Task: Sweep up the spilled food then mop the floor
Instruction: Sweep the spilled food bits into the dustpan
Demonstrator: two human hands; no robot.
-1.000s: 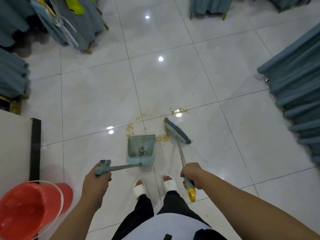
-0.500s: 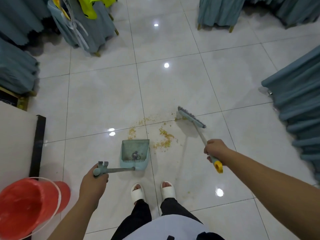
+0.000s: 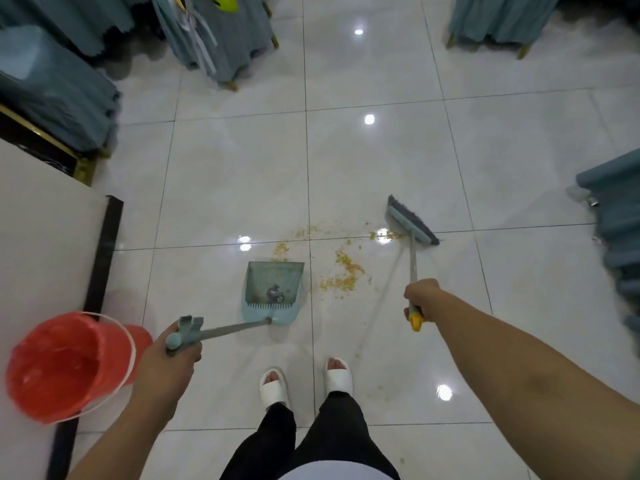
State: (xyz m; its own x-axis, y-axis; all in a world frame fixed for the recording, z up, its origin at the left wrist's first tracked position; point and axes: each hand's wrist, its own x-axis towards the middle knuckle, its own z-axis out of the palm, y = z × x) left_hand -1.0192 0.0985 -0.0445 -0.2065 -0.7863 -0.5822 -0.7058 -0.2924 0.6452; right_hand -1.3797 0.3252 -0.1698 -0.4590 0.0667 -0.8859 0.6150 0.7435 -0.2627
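Yellow spilled food [image 3: 341, 271] lies scattered on the white tiled floor, in a pile right of the dustpan and in a thin trail along the tile joint. A light blue dustpan [image 3: 273, 292] sits flat on the floor with some dirt inside. My left hand [image 3: 171, 362] grips the end of its long handle. My right hand [image 3: 422, 299] grips the broom handle near its yellow tip. The broom head [image 3: 410, 221] rests on the floor at the right end of the trail.
A red bucket [image 3: 69, 365] stands at my lower left beside a white counter with a dark edge [image 3: 104, 251]. Chairs with teal covers [image 3: 221, 32] stand at the top left, top right and right edge [image 3: 620, 230]. My feet in white slippers [image 3: 306, 379] are behind the dustpan.
The broom head has swung away from the dustpan, out to the right and farther from me. My right hand has followed outward. The dustpan and left hand have stayed about where they were.
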